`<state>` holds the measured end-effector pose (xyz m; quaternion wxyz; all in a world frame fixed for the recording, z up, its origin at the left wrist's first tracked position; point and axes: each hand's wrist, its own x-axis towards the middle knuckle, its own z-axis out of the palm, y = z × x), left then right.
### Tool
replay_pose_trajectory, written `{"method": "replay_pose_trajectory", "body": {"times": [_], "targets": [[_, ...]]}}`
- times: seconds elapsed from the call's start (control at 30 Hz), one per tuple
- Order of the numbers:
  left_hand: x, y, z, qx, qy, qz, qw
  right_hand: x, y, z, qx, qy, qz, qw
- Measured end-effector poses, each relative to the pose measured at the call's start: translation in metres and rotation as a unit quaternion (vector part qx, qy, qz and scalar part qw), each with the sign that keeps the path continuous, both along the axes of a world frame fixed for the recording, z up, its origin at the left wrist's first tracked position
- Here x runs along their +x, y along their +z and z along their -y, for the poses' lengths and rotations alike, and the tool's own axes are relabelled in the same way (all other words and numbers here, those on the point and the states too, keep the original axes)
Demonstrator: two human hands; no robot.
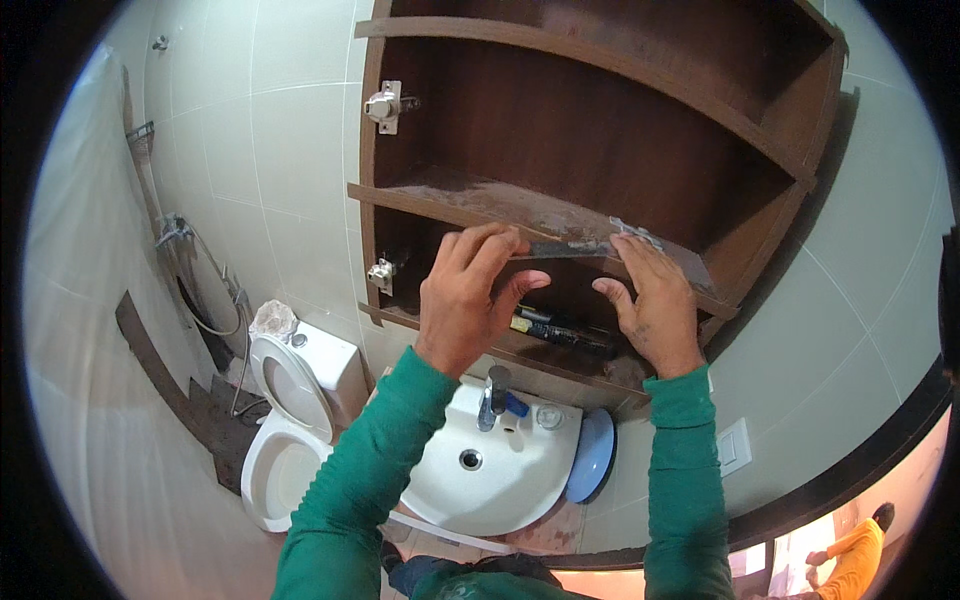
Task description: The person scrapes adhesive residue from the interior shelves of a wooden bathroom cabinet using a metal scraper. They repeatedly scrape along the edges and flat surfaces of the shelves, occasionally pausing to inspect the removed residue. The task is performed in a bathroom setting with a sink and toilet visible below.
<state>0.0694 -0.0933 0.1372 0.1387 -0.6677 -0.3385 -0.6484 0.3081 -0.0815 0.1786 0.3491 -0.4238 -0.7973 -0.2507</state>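
Both hands are raised to the front edge of the middle shelf [440, 205] in a brown, doorless wall cabinet. A thin dark strip [570, 248] runs between them along that edge. My left hand [465, 295] has its fingers curled over the strip's left end, with the thumb below. At the other end, my right hand [660, 305] lays its fingers over the strip, its thumb pointing inward underneath. The fingers cover both ends. A crumpled whitish scrap [637, 232] sits on the shelf beside my right fingertips. Pale dust covers the shelf board.
Below stands a white sink [490, 500] with a metal faucet [490, 400]; a blue basin [592, 455] is beside it. A dark, yellow-marked long tool [560, 333] lies in the lower compartment. Left are a toilet [280, 470] and plastic sheeting [90, 400]. Another person [850, 560] is lower right.
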Motion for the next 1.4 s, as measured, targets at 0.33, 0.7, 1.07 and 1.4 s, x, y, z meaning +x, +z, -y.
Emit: {"method": "replay_pose_trajectory", "body": {"times": [0.33,0.7,1.07,1.4], "targets": [[0.030,0.016,0.062,-0.017,0.090,-0.068,0.993,-0.003,-0.003,0.012,0.004,0.011,0.017,1.000],[0.006,0.017,0.014,-0.022,0.057,-0.034,0.998,-0.022,0.003,0.012,-0.029,-0.048,0.078,0.995],[-0.008,0.017,-0.003,-0.048,0.006,-0.019,0.999,-0.034,0.011,0.011,-0.070,-0.066,0.074,0.993],[0.054,0.009,0.051,0.001,0.044,-0.019,0.999,0.024,0.010,0.026,-0.103,-0.025,-0.034,0.994]]}}
